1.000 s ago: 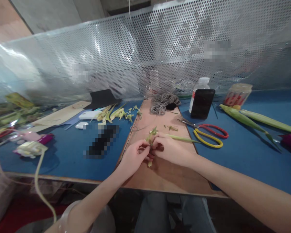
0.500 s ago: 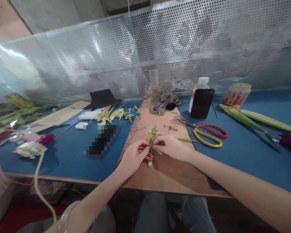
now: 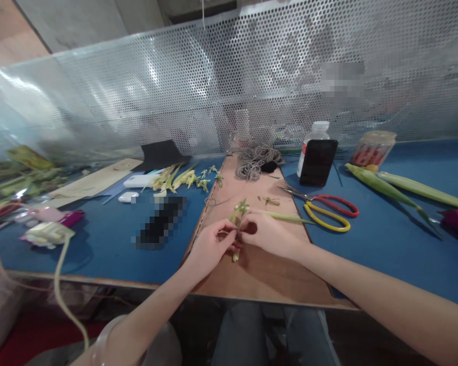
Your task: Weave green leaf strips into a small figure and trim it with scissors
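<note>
Over a brown cardboard sheet (image 3: 267, 274), my left hand (image 3: 216, 241) is closed on a small green plant piece (image 3: 235, 256), whose pale lower end sticks out below the fingers. My right hand (image 3: 265, 234) pinches at the same piece from the right, its thumb and forefinger meeting the left fingertips. Leafy green tips (image 3: 242, 206) show above both hands. What lies exactly between the fingertips is too small to make out. A long green leaf strip (image 3: 290, 217) extends to the right behind my right hand.
Scissors with red and yellow handles (image 3: 328, 213) lie right of the cardboard, below a phone (image 3: 318, 162) leaning on a bottle. Grey cord (image 3: 254, 160) is heaped at the back. Plant scraps (image 3: 179, 178) and a glue gun (image 3: 48, 234) are leftward; husks (image 3: 385, 190) and a jar (image 3: 374, 148) rightward.
My right hand has shifted slightly and its fingers are now more curled, making a rounder loop. My left hand stays almost in place on the plant piece.
</note>
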Demonstrator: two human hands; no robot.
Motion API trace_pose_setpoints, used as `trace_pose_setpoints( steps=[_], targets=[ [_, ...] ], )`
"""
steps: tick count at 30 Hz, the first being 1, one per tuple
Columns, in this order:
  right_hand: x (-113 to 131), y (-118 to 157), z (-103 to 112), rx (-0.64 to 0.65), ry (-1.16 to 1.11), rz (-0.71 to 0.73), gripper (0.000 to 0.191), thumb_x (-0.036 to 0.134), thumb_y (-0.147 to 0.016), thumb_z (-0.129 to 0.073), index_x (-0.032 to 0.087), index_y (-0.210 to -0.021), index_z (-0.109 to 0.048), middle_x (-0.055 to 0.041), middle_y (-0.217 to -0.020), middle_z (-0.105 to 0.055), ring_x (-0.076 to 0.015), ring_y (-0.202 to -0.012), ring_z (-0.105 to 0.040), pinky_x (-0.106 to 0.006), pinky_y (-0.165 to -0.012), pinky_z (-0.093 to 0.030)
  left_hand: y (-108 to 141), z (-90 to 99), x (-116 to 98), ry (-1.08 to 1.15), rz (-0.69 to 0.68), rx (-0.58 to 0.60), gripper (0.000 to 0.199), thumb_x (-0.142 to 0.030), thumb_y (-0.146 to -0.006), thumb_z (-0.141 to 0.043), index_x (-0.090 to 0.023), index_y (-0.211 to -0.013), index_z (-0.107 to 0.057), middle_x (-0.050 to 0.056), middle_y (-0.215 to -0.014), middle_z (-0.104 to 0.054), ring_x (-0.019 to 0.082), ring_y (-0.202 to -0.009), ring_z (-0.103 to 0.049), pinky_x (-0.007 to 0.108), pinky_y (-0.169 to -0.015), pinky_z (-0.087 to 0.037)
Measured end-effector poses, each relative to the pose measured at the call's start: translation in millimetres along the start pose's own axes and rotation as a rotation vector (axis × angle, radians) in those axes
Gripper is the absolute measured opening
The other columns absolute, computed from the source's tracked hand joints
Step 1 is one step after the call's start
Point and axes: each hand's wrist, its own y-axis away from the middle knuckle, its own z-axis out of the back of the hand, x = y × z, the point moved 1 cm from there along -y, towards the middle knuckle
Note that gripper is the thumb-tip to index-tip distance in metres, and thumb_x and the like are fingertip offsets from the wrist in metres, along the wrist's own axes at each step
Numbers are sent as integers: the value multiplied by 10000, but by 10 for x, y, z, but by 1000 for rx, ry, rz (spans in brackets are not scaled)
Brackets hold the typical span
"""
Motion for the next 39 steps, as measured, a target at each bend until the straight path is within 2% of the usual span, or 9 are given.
trace_pose_setpoints(
  steps=[4,11,22,26,29,35,39],
  targets=[
    [43,-1,-38,-40,35,0,110,68,-654,-527,149,-592,-567,0,-636,-555,-114,-608,-493,-225,-548,-359,-5,1,-9,-9,-2,-12,150,-297,-740,-555,-152,-778,-561,19,-717,-644,153,-658,-645,255,-623,-532],
    [42,-11,-103,-93,51,-23,83,58,-651,-545,140,-649,-558,-17,-690,-544,-131,-668,-489,-243,-609,-373,-9,11,15,17,19,-14,165,-314,-746,-554,-151,-767,-556,23,-732,-656,160,-663,-651,262,-627,-534],
    [48,-14,-142,-93,25,-15,85,72,-671,-553,140,-621,-549,-23,-723,-512,-141,-706,-479,-264,-651,-382,-4,20,-10,24,17,-24,163,-309,-736,-568,-152,-780,-573,22,-747,-656,155,-677,-646,267,-651,-540],
    [62,-5,-139,-87,16,5,97,92,-682,-559,142,-600,-542,-35,-778,-511,-141,-722,-476,-267,-657,-382,-8,11,-5,41,9,-26,187,-315,-738,-559,-144,-815,-560,38,-805,-646,155,-699,-643,267,-643,-545],
    [62,2,-137,-84,18,-12,117,72,-678,-548,148,-595,-519,-18,-734,-494,-132,-682,-460,-261,-629,-372,-19,8,1,86,17,-47,187,-296,-738,-550,-147,-850,-531,39,-850,-628,142,-681,-641,277,-630,-549],
    [39,10,-141,-99,-15,4,172,22,-666,-522,160,-579,-469,2,-700,-477,-120,-652,-438,-251,-610,-355,-28,5,-23,69,84,-80,120,-209,-738,-516,-130,-828,-528,32,-720,-632,150,-663,-651,281,-635,-549],
    [25,17,-139,-106,-20,19,177,17,-667,-511,161,-574,-471,12,-674,-473,-116,-639,-433,-249,-602,-346,-32,22,-24,70,88,-40,146,-211,-720,-557,-117,-830,-548,46,-704,-643,159,-676,-652,289,-652,-551]
  ],
)
